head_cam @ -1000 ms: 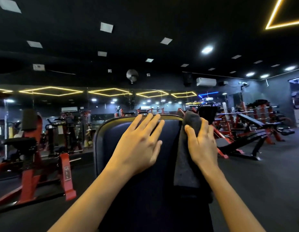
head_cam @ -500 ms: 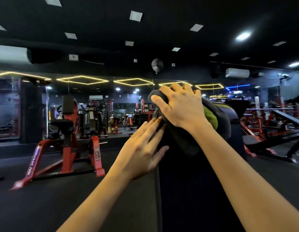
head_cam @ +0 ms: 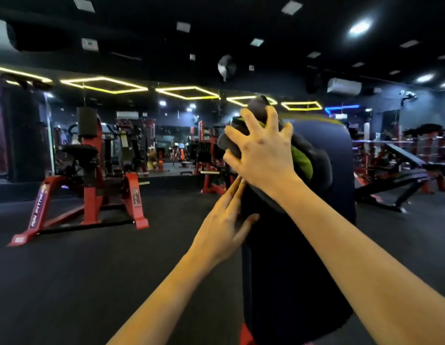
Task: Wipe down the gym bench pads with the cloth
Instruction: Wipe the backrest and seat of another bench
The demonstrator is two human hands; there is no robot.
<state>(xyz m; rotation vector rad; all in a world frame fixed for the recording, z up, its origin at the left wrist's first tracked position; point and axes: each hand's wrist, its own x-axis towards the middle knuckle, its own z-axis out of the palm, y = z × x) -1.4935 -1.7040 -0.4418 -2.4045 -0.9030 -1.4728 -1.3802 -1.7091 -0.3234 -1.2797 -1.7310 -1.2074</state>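
Observation:
A tall dark blue bench back pad [head_cam: 323, 170] stands upright in front of me. A bunched dark grey cloth with a green patch [head_cam: 313, 160] lies over the pad's upper left edge. My right hand [head_cam: 263, 155] presses on the cloth with fingers spread and curled over it. Lower down, my left hand [head_cam: 224, 232] rests flat against the pad's left side, fingers straight and holding nothing; its fingertips reach up under the cloth.
A red and black gym machine [head_cam: 92, 175] stands on the dark rubber floor to the left. More red machines and a mirror wall line the back. An incline bench [head_cam: 405, 175] sits to the right behind the pad.
My right hand has carried the cloth from the pad's right side over the top to its left edge. My left hand slid from the pad's face to its left side. My view turned left.

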